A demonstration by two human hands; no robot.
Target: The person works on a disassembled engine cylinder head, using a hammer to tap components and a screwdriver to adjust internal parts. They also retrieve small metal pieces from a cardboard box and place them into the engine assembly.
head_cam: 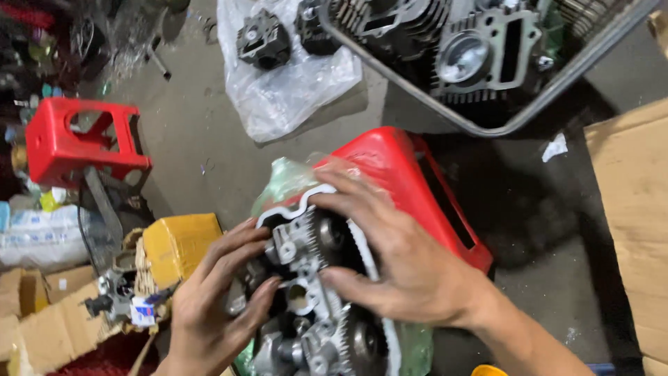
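A grey metal engine cylinder head with toothed sprockets lies on clear greenish plastic wrap over a red plastic stool at the centre. My left hand grips its left side, fingers curled against the casting. Spread over its right and top edge is my right hand, with the thumb pressed on the finned side. Both hands hold the part.
A second red stool stands at left. A wire basket of engine heads sits top right, with more parts on a clear plastic bag. A yellow-wrapped box, cardboard at right and small boxes lower left surround the floor.
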